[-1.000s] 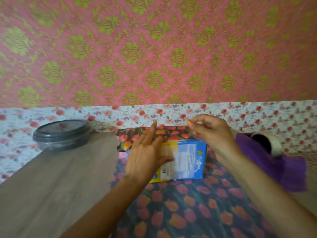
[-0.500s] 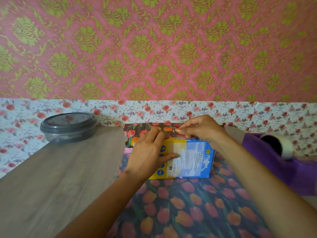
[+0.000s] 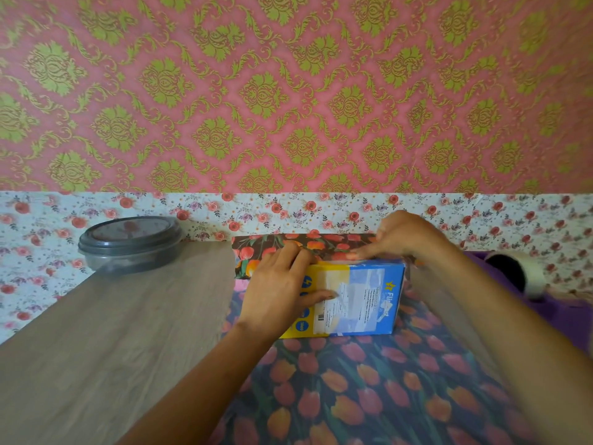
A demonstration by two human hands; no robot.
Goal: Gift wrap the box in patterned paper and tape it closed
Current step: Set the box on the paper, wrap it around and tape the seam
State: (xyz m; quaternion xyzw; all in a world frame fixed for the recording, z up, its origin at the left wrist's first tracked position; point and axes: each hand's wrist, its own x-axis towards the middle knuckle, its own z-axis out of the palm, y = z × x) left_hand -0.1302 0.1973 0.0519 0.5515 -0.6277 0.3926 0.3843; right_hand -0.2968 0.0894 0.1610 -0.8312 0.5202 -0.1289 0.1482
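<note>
Now pressing flat on the box [image 3: 369, 284], centre frame atop the patterned paper [image 3: 353, 396], with the straight-fingered left hand [image 3: 279, 293]; pushing the paper's folded edge against it with right hand [image 3: 404, 239] fingertips, nothing gripped.

The wood-grain table [image 3: 112, 348] is the reference: directly behind its far edge the wall carries a low band of white floral paper [image 3: 48, 239] printed with red and purple roses. Above that band, pink wallpaper [image 3: 288, 91] with a repeating green-gold damask pattern covers the wall to the top of view. A round grey lidded container [image 3: 131, 245] sits at the table's far left corner, against the floral band; lighting is soft and even.
</note>
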